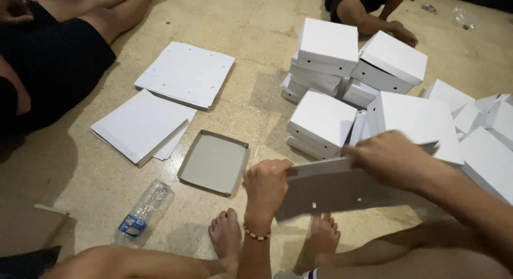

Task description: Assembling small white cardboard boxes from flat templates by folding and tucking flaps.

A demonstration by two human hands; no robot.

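Beige stone floor (256, 22) carries everything, speckled and dimly lit, with another person's legs at its far left edge and a second person's foot by its far edge. Stacked white boxes (326, 49) crowd the far right part of the floor, and two piles of flat white sheets (184, 73) lie toward the far left. Held above the near edge of the floor, over the person's own bare feet, is a flat grey cardboard sheet (342, 191); its long axis runs left to right, tilted so the upper edge rises toward the right, its broad face turned to the camera. The left hand (265, 185) grips the sheet's left end, fingers curled shut around the edge. The right hand (393, 159) clamps the upper edge, fingers folded over it and pressed together. A folded grey tray (214, 162) lies open side up just left of the hands. A clear plastic bottle (143, 209) lies on its side near the floor's near-left edge.
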